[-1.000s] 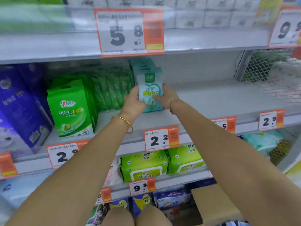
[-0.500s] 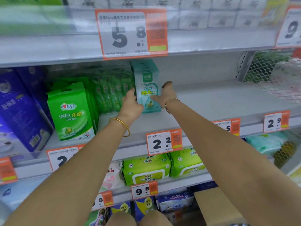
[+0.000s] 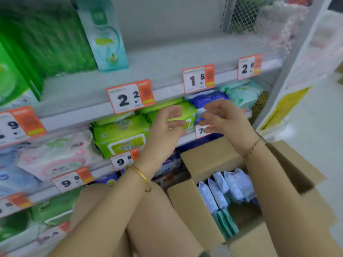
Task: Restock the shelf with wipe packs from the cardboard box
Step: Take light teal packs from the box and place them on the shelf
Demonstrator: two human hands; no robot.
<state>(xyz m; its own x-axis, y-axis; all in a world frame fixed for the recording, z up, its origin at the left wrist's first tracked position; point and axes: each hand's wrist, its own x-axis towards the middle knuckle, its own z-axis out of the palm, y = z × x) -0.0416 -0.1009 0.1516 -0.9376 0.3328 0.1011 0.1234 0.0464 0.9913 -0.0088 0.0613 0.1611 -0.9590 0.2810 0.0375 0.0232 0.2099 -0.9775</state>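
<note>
Our left hand (image 3: 167, 127) and right hand (image 3: 225, 119) hang in the air in front of the shelf (image 3: 167, 58), fingers loosely spread and holding nothing. The teal wipe pack (image 3: 104, 34) stands upright on that shelf beside the dark green packs (image 3: 55, 39). Below our wrists sits the open cardboard box (image 3: 209, 158), with pale blue wipe packs (image 3: 222, 191) standing on edge inside it.

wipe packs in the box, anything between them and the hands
Nothing visible. Both the left hand and the right hand are empty above the cardboard box, whose flaps are open, and the wipe packs stand uncovered inside.
</note>
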